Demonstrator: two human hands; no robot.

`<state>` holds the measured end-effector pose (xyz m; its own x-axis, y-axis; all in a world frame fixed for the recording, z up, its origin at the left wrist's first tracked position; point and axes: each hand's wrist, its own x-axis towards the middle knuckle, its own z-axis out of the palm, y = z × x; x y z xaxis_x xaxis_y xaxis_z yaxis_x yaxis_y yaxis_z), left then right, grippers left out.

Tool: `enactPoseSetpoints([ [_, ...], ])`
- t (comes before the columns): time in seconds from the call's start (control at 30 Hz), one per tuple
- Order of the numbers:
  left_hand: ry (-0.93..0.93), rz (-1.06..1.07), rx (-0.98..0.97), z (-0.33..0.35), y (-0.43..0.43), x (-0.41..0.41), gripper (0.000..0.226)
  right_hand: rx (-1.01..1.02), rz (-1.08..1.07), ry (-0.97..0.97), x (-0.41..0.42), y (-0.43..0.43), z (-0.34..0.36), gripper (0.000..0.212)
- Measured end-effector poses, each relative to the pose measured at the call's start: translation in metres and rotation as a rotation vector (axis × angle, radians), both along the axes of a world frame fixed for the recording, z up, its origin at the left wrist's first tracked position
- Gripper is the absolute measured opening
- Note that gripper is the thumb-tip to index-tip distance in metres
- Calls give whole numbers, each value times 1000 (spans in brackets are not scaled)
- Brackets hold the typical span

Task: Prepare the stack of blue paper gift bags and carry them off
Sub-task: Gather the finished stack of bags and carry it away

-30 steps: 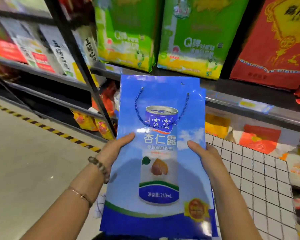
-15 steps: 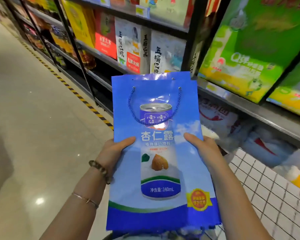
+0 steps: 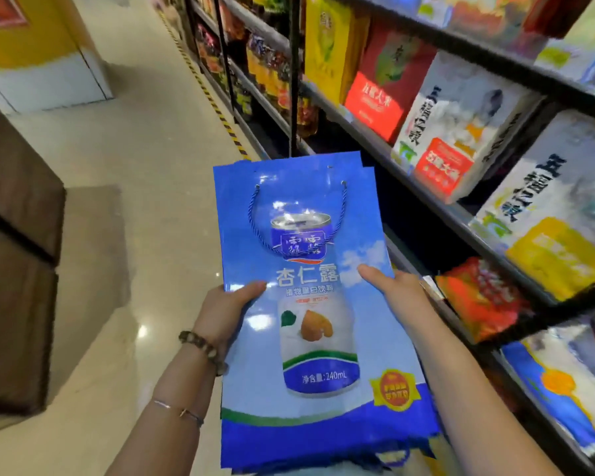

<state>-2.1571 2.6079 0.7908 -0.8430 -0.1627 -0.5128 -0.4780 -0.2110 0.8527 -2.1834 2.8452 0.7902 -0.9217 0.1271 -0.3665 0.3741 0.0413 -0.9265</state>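
Most fingers (image 3: 249, 289) beneath bag stack (image 3: 318, 338)

Shop aisle, me standing in it. Glossy cream floor (image 3: 145, 173) fills left and centre of frame, with one glare spot (image 3: 141, 330) at lower left. Dark metal shelves (image 3: 437, 197) of boxed goods run up the right. Yellow-black striped tape (image 3: 220, 115) lines their base. Brown cabinet (image 3: 14, 242) at left edge; yellow-white pillar (image 3: 42, 56) at upper left.

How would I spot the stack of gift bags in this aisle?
Find the shelving on the aisle's right. Just left of it, the left hand and right hand hold a flat stack of gift bags by its sides. Unlike the shelved boxes, it is glossy blue with a printed drink can and rope handle.
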Motion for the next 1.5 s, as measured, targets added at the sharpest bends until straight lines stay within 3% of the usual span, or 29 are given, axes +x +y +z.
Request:
enactPoseSetpoints([
  [0.5, -26, 127, -63, 10, -125, -289, 13, -160, 116, -121, -312, -132, -26, 26],
  [0.67, -51, 127, -69, 0, -154, -382, 12, -135, 68, -116, -401, -159, -32, 16],
  [1.07, -69, -229, -63, -35, -242, -691, 9, -121, -265, -111, -625, -244, -66, 10],
  [1.3, -161, -458, -105, -55, -242, -825, 15, -187, -522, -222, -705, -262, -86, 36],
  [1.43, -191, -534, -138, -81, -228, -887, 15, -230, -617, -229, -744, -257, -115, 11],
  [1.5, -187, -575, -156, -99, -220, -915, 24, -220, -628, -208, -762, -253, -133, 10],
])
